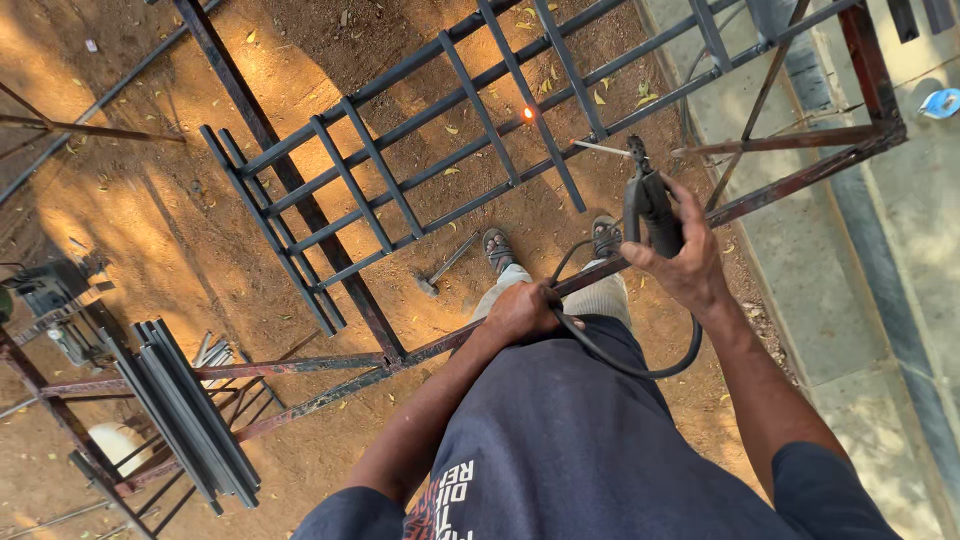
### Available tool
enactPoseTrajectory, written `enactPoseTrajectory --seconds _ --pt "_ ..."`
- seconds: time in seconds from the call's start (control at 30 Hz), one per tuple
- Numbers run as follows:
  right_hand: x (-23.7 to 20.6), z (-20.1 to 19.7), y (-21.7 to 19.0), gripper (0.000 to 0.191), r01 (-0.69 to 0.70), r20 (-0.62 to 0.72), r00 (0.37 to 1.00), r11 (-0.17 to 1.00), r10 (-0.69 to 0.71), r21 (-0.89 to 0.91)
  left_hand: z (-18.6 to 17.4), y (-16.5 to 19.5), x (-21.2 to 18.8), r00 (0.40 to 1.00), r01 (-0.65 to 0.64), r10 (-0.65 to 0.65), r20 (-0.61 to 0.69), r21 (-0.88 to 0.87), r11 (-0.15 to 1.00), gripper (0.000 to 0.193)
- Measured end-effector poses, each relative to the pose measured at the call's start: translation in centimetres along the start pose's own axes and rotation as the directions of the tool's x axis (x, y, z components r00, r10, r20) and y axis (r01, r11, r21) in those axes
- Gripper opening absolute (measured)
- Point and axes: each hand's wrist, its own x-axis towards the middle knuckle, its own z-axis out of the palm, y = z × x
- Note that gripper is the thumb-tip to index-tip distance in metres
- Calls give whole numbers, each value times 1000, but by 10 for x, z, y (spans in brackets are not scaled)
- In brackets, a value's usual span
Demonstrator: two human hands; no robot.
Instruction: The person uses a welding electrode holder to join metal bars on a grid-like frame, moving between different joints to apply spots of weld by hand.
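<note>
My right hand (pixel 680 255) grips a black welding electrode holder (pixel 650 205), its thin rod (pixel 600 148) pointing left toward a dark metal grille (pixel 430 150). A weld spot (pixel 527 113) glows orange on one grille bar. My left hand (pixel 522 310) is closed around the black cable (pixel 620 365) that loops down from the holder, and rests by a rusty steel rail (pixel 330 365). Both of my sandalled feet (pixel 500 250) stand on the dirt below.
A hammer (pixel 440 270) lies on the red dirt near my feet. A stack of dark steel bars (pixel 190 410) leans on the rusty frame at lower left. A concrete strip (pixel 860 260) runs along the right. A blue tape measure (pixel 940 103) sits at far right.
</note>
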Motion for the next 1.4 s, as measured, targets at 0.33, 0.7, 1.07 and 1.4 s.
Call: enactPoseTrajectory --seconds 0.33,0.7,1.07,1.4 --pt "0 3 9 103 -49 41 998 994 45 102 -3 10 3 999 -4 1 46 64 998 62" --pt "-1 5 1 96 -23 39 999 999 22 31 -17 21 -1 983 113 -119 136 56 992 60" --pt "-1 3 -16 98 -100 67 993 995 101 -7 -6 4 -2 999 -45 45 -17 -2 999 57" --pt "1 6 6 105 -19 70 997 996 25 -85 0 -4 2 999 26 -25 34 -36 999 49"
